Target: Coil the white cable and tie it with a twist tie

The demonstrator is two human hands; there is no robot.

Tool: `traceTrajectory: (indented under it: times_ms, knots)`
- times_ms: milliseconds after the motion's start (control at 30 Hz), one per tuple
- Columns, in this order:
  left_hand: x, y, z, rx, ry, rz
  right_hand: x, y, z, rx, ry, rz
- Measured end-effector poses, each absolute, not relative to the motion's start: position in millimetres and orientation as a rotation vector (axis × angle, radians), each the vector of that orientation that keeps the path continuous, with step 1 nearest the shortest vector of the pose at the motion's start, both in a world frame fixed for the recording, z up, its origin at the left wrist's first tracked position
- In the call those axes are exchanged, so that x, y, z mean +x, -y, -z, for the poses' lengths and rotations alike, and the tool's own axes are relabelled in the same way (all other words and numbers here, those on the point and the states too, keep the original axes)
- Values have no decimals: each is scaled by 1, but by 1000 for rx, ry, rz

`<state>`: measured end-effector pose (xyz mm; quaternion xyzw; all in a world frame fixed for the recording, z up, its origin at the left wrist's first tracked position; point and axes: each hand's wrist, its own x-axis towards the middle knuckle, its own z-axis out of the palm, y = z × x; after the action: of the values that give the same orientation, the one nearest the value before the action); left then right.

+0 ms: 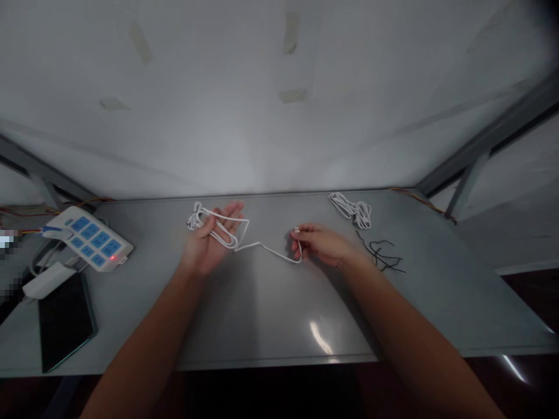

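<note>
grey worktop (262, 314), power strip (89, 238) and dark tablet (65, 320) far left of fingers, coiled white cable (351, 209) and black ties (382, 253) just right

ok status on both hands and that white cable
Left hand open, palm up, thin white cable looped across it. Right hand pinching the plug end. Coiled white cord and black ties lie beside.

white cable (244, 235) looped over left hand (208, 241), right hand (321, 244) pinching its end
</note>
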<state>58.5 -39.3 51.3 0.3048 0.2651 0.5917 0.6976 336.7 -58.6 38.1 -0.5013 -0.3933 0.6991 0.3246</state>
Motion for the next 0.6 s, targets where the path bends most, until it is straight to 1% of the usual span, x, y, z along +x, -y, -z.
traceTrajectory:
  times_ms: [167,267,367,433,500,600]
  knots:
    - [52,38,-56,523,-591,-1392,328,60,-31,-1222,1002,-1934]
    - [55,36,-55,583,-629,-1436,330,61,-33,-1119,1195,-1923]
    - [60,34,-53,629,-691,-1564,337,61,-40,-1049,1416,-1862]
    - [62,33,-51,631,-717,-1606,341,63,-46,-975,1455,-1876]
    - [63,32,-49,661,-761,-1566,344,66,-51,-846,1401,-1918]
    - [64,33,-43,735,-839,-1348,347,68,-56,-657,1212,-1889]
